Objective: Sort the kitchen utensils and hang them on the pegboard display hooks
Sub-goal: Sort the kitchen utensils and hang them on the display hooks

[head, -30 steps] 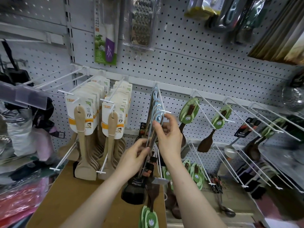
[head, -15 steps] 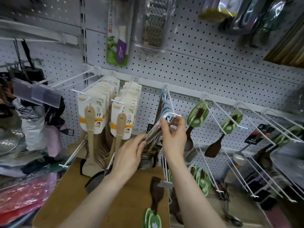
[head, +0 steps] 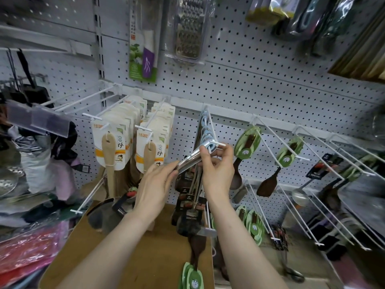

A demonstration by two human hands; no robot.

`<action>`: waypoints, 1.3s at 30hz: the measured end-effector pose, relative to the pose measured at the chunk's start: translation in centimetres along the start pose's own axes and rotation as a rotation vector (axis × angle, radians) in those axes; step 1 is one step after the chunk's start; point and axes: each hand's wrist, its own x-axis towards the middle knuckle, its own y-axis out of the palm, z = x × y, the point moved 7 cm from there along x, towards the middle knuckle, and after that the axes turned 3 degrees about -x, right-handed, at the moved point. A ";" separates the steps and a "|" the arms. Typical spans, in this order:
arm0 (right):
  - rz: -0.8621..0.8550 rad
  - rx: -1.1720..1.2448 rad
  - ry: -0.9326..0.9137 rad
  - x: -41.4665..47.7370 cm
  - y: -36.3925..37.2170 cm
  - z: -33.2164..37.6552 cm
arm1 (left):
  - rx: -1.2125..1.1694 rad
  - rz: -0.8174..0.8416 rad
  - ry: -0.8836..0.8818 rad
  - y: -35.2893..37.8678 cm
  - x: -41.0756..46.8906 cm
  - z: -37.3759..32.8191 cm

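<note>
A steel-handled utensil [head: 190,160] with a blue hanging loop lies tilted across the middle of the view. Its loop sits at the tip of a white pegboard hook [head: 216,143]. My right hand [head: 216,170] pinches the handle just below the loop. My left hand [head: 156,188] holds the handle lower down, its fingers round the shaft. The utensil's dark head [head: 104,215] hangs low at the left above a brown cardboard box [head: 145,259]. More utensils of the same kind [head: 205,130] hang further back on that hook.
Carded wooden spatulas [head: 112,142] fill two hooks at the left. Green-carded dark spatulas [head: 248,142] hang on hooks to the right, with long bare white hooks [head: 333,159] beyond. A grater [head: 188,32] hangs above. Green-carded spatulas [head: 192,276] lie on the box.
The utensil has swung from hanging nearly upright to a tilt, its head moving out to the left. Both hands have kept their hold and the loop stays at the hook's tip.
</note>
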 end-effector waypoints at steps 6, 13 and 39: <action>-0.023 -0.035 -0.010 -0.1 -0.2 0.1 | 0.021 0.040 -0.025 0.6 1.0 0.7; 0.015 -0.010 -0.010 -0.5 -0.3 0.0 | 0.001 0.071 -0.066 2.0 -0.6 1.3; 0.141 -0.120 0.087 -6.9 -5.0 -10.1 | -0.014 0.049 -0.160 9.0 -11.6 0.8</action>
